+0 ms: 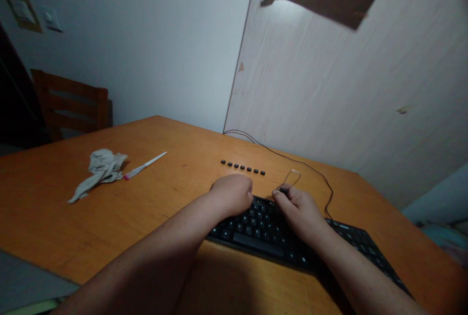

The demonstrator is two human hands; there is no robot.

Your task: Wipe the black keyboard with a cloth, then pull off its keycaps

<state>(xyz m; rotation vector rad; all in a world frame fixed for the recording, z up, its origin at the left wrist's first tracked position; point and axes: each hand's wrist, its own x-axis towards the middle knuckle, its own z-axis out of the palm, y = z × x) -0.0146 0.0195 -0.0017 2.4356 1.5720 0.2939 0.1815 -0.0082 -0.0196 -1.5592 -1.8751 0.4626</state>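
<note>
A black keyboard (252, 227) lies at a slant on the wooden table, its right part under my right forearm. My left hand (232, 194) rests over its upper left keys, fingers curled under and closed; what they hold, if anything, is hidden. Between thumb and fingers, my right hand (298, 207) grips a wire keycap puller (293, 174) above the keyboard's back edge. The puller's loop points up and away, with a small dark part at my fingertips. Beyond my left hand stands a row of several loose black keycaps (242, 167).
A crumpled pale cloth (104, 168) lies on the table (175, 139) at the left, beside a white brush (146, 165) with a pinkish end. A thin black cable (307, 165) runs back toward the wall. Behind the table's left side is a wooden chair (75, 103).
</note>
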